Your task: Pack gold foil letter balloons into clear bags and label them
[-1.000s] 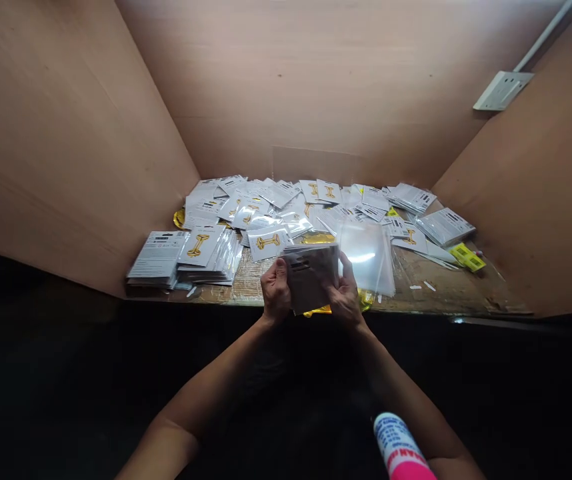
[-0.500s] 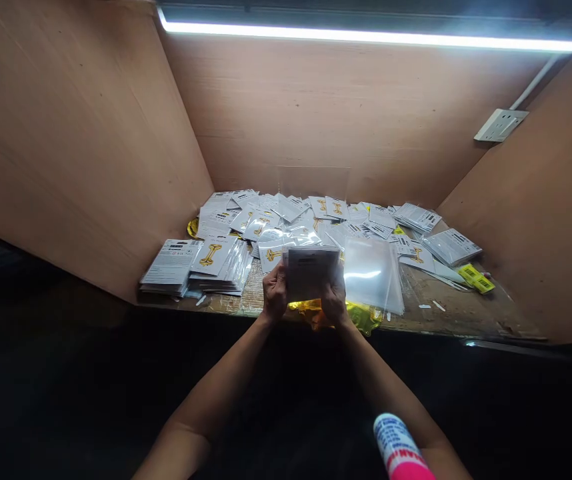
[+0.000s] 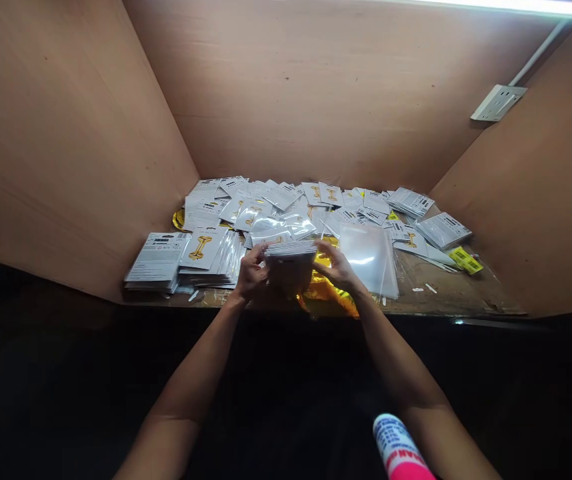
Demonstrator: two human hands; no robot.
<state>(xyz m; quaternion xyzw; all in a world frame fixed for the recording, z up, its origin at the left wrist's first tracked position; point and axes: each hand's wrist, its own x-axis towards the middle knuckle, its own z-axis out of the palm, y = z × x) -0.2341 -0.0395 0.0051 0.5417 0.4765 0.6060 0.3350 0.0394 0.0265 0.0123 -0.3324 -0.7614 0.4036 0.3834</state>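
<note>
My left hand [image 3: 251,273] and my right hand [image 3: 336,267] together grip a small stack of white packaged cards [image 3: 290,257], one hand at each side, held edge-on just above the bench's front edge. Under the stack lies crumpled gold foil [image 3: 329,293]. A pile of clear plastic sleeves [image 3: 369,257] sits right beside my right hand. To the left of my left hand stand neat stacks of packets with a gold letter printed on them [image 3: 201,257].
Many loose white packets [image 3: 286,200] cover the back of the wooden bench [image 3: 446,293]. Brown board walls close it in on three sides. Yellow labels [image 3: 466,260] lie at the right. A wall socket [image 3: 497,101] is upper right. A pink-and-white bottle [image 3: 401,450] shows near my right forearm.
The stack in my hands has tipped from facing me to nearly flat and edge-on, and has moved slightly forward and left. My view has shifted downward.
</note>
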